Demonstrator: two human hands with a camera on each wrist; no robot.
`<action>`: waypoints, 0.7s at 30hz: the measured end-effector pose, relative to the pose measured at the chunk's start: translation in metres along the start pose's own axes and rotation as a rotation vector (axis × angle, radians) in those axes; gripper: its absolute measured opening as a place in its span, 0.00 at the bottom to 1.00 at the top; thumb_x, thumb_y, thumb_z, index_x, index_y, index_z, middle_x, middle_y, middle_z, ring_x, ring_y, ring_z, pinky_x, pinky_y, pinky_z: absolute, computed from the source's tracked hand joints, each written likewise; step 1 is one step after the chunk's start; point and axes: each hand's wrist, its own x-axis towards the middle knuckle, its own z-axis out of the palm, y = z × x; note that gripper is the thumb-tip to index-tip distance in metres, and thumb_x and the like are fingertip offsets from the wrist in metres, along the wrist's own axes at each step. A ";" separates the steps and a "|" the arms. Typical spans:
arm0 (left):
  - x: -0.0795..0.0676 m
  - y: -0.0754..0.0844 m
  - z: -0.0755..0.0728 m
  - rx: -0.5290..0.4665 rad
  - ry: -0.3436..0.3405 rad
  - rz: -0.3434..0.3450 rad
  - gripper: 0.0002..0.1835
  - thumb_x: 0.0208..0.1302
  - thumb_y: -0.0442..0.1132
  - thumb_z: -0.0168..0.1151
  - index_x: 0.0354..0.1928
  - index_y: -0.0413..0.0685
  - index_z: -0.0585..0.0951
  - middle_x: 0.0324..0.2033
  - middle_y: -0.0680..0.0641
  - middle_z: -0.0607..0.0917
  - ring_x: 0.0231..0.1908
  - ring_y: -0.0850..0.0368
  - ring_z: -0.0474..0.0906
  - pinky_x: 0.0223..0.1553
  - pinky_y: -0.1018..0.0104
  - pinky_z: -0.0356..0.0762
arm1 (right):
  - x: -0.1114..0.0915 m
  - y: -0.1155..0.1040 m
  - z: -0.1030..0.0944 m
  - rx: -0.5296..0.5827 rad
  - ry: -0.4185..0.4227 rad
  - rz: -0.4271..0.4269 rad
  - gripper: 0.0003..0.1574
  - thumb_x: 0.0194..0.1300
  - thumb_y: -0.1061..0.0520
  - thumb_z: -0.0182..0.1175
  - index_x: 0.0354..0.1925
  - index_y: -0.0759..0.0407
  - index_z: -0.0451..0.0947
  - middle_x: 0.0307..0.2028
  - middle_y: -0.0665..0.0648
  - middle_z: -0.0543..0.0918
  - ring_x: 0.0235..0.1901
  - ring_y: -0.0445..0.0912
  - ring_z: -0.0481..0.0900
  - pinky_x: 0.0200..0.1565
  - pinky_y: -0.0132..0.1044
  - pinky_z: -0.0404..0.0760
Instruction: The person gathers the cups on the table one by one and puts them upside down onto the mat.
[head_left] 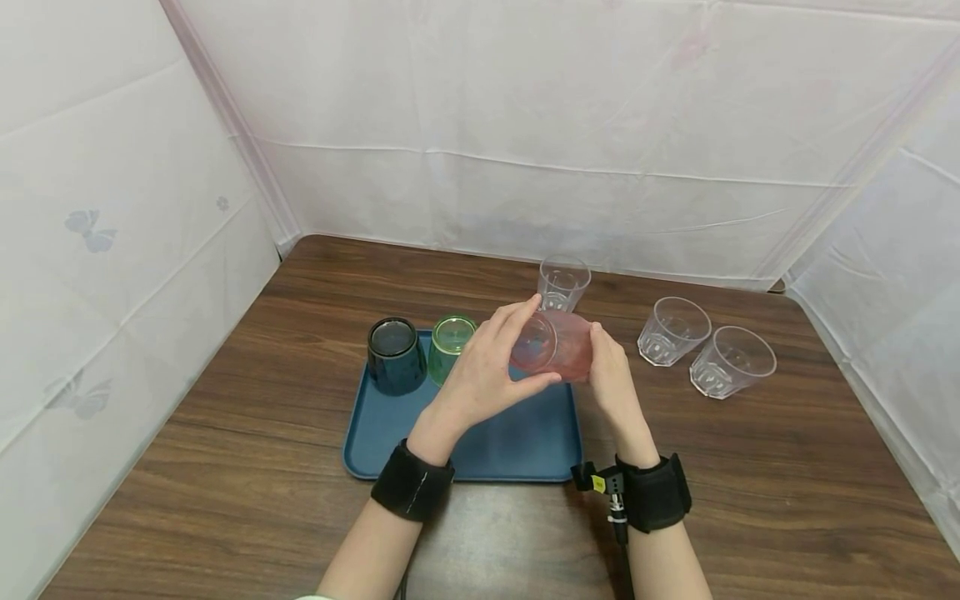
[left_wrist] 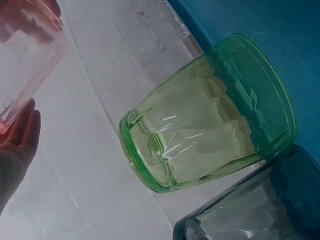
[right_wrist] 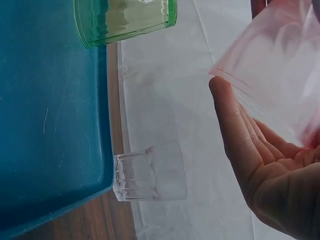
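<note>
Between our two hands we hold a pink cup (head_left: 572, 346), raised above the far right part of the tray and tipped onto its side. Our left hand (head_left: 480, 367) has it from the left, thumb along the near side and fingers reaching over the far side, spread only as wide as the cup's body. Our right hand (head_left: 613, 371) grips the other end, partly closed, and in the right wrist view we see its thumb against the cup's edge with the fingers beyond.

Below, on the blue tray (head_left: 510, 442), a green cup (head_left: 453, 336) stands upside down near the far edge, partly hidden by our left hand. Just left of it we see a dark blue cup (head_left: 396, 358), also base up; we cannot tell whether the two touch.

The tray lies on a brown wood-grained bench (head_left: 225, 467). Past its far edge we see one clear cup (head_left: 564, 279) standing upright, and off to the right two more, the nearer clear cup (head_left: 732, 362) just beside the farther clear cup (head_left: 673, 331), both upright.

We wear a black band on each wrist, and pale sheeting (head_left: 487, 100) hangs around the bench.
</note>
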 end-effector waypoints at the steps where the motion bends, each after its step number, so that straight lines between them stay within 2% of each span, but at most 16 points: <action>1: 0.000 0.000 0.000 0.007 0.002 0.005 0.47 0.48 0.54 0.67 0.69 0.49 0.57 0.57 0.45 0.70 0.56 0.57 0.65 0.55 0.57 0.67 | 0.000 0.000 0.000 0.002 -0.002 -0.007 0.35 0.74 0.45 0.27 0.42 0.69 0.73 0.30 0.63 0.75 0.26 0.45 0.72 0.29 0.36 0.71; 5: 0.000 -0.001 0.001 0.028 0.009 0.020 0.48 0.48 0.54 0.68 0.68 0.48 0.58 0.56 0.45 0.70 0.56 0.57 0.65 0.55 0.57 0.67 | -0.001 0.001 0.000 0.041 -0.020 -0.027 0.32 0.74 0.47 0.29 0.50 0.68 0.72 0.36 0.65 0.76 0.29 0.45 0.73 0.29 0.32 0.74; 8: 0.000 -0.001 0.002 0.042 0.013 0.022 0.47 0.47 0.55 0.68 0.68 0.48 0.58 0.56 0.44 0.70 0.56 0.57 0.65 0.56 0.58 0.66 | -0.002 0.000 0.001 0.087 -0.025 -0.036 0.30 0.74 0.48 0.30 0.53 0.66 0.71 0.42 0.65 0.77 0.34 0.47 0.75 0.32 0.33 0.76; 10: 0.000 -0.001 0.003 0.057 0.015 0.021 0.48 0.47 0.55 0.68 0.68 0.48 0.58 0.56 0.45 0.71 0.56 0.57 0.65 0.56 0.58 0.66 | -0.002 0.000 0.002 0.087 -0.003 -0.045 0.29 0.74 0.47 0.32 0.54 0.64 0.72 0.45 0.64 0.78 0.38 0.48 0.75 0.35 0.35 0.76; 13: 0.000 0.000 0.004 0.081 0.023 0.017 0.49 0.45 0.55 0.69 0.68 0.46 0.58 0.55 0.44 0.72 0.55 0.57 0.66 0.55 0.58 0.66 | -0.003 0.001 0.002 0.030 0.057 -0.069 0.28 0.73 0.47 0.35 0.52 0.63 0.74 0.45 0.62 0.79 0.40 0.48 0.75 0.38 0.41 0.75; 16: 0.000 0.000 0.005 0.098 0.032 0.014 0.50 0.42 0.54 0.71 0.67 0.45 0.59 0.53 0.43 0.74 0.54 0.56 0.67 0.54 0.57 0.66 | -0.003 0.000 0.003 -0.026 0.115 -0.094 0.26 0.72 0.46 0.38 0.49 0.61 0.76 0.43 0.61 0.81 0.38 0.48 0.76 0.36 0.44 0.75; 21: 0.000 0.001 0.005 0.132 0.024 -0.017 0.49 0.41 0.55 0.71 0.65 0.43 0.61 0.51 0.45 0.75 0.52 0.56 0.68 0.56 0.57 0.64 | -0.003 -0.001 0.004 -0.069 0.165 -0.126 0.24 0.71 0.47 0.41 0.46 0.61 0.78 0.39 0.60 0.82 0.31 0.47 0.75 0.29 0.41 0.73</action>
